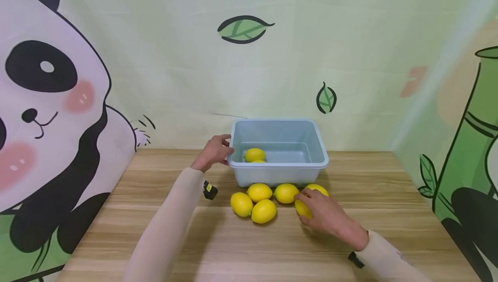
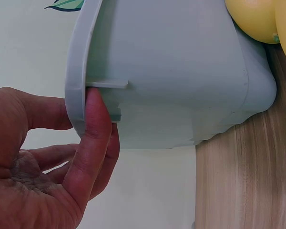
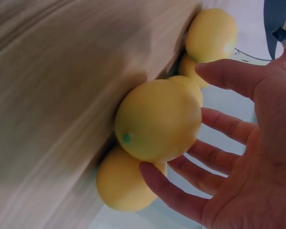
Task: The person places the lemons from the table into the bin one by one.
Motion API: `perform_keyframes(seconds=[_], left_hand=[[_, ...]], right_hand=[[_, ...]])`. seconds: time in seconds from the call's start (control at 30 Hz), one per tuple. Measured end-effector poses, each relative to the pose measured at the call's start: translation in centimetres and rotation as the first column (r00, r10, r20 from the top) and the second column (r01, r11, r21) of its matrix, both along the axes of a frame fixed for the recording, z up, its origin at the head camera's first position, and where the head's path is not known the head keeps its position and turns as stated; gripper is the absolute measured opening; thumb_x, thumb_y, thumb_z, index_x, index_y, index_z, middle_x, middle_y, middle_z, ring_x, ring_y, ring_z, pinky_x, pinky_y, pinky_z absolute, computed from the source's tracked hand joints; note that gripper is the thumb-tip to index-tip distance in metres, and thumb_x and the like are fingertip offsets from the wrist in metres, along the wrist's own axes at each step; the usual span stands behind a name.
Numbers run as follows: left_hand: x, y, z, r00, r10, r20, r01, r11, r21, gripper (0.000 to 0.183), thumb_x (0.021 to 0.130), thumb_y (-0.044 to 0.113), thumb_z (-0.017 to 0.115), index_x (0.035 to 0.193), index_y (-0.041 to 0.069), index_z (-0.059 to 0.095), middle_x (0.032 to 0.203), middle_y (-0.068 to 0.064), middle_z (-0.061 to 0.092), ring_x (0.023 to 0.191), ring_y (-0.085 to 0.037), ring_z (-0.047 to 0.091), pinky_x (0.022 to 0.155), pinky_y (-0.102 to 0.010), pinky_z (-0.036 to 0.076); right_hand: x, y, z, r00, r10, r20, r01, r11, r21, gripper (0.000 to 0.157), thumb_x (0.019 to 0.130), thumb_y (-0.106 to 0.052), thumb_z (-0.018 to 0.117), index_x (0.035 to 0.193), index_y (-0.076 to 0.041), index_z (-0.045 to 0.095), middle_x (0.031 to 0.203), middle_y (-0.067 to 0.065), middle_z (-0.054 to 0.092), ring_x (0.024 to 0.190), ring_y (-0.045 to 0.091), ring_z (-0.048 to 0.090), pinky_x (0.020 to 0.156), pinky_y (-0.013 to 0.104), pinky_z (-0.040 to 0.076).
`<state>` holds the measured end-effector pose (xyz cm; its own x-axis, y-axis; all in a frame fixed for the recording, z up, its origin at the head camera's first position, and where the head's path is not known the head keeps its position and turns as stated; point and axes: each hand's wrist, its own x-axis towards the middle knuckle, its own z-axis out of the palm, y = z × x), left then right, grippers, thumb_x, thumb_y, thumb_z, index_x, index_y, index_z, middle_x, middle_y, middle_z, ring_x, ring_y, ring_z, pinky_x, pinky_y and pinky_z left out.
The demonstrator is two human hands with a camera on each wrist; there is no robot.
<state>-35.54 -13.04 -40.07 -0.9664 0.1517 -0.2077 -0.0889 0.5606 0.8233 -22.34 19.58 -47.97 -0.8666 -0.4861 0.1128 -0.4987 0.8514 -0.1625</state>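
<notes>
A light blue plastic basin stands at the back of the table, with two yellow lemons inside at its left. My left hand grips the basin's left rim; in the left wrist view, fingers curl under the lip from outside. My right hand is at the nearer right lemon. Seen from the right wrist, its fingers spread loosely around that lemon, with the thumb standing off it. Another lemon lies just behind, partly covered by the hand.
Several more lemons lie in front of the basin, among them one at the middle and one nearest me. The wooden table ends at a printed cloth backdrop close behind the basin.
</notes>
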Motion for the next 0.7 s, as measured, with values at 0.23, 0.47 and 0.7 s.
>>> perform_keyframes(seconds=[0.23, 0.47, 0.7], left_hand=[[0.0, 0.0, -0.2, 1.000, 0.003, -0.011, -0.003, 1.000, -0.009, 0.062, 0.094, 0.012, 0.058, 0.152, 0.008, 0.035, 0.133, -0.022, 0.052, 0.110, -0.037, 0.063, 0.068, -0.031, 0.062], [0.0, 0.0, -0.1, 1.000, 0.000, -0.010, 0.000, 1.000, -0.005, 0.063, 0.094, 0.012, 0.058, 0.152, 0.008, 0.034, 0.133, -0.022, 0.052, 0.113, -0.039, 0.062, 0.070, -0.032, 0.062], [0.1, 0.0, 0.1, 1.000, -0.004, -0.007, 0.004, 1.000, 0.002, 0.063, 0.095, 0.013, 0.058, 0.153, 0.008, 0.034, 0.134, -0.022, 0.052, 0.112, -0.038, 0.062, 0.071, -0.032, 0.062]], right_hand=[[0.3, -0.3, -0.2, 0.998, 0.003, 0.056, -0.003, 1.000, -0.008, 0.048, 0.080, -0.027, 0.078, 0.124, -0.013, 0.064, 0.125, 0.011, 0.062, 0.112, 0.029, 0.060, 0.094, 0.049, 0.053], [0.7, -0.6, -0.7, 0.996, 0.021, 0.091, -0.019, 1.000, -0.014, 0.048, 0.081, -0.024, 0.076, 0.125, -0.012, 0.064, 0.127, 0.011, 0.062, 0.111, 0.029, 0.061, 0.089, 0.048, 0.055], [1.0, -0.8, -1.6, 0.995, 0.087, 0.055, -0.086, 0.996, -0.020, 0.048, 0.077, -0.023, 0.079, 0.121, -0.012, 0.065, 0.122, 0.007, 0.063, 0.103, 0.024, 0.063, 0.086, 0.043, 0.055]])
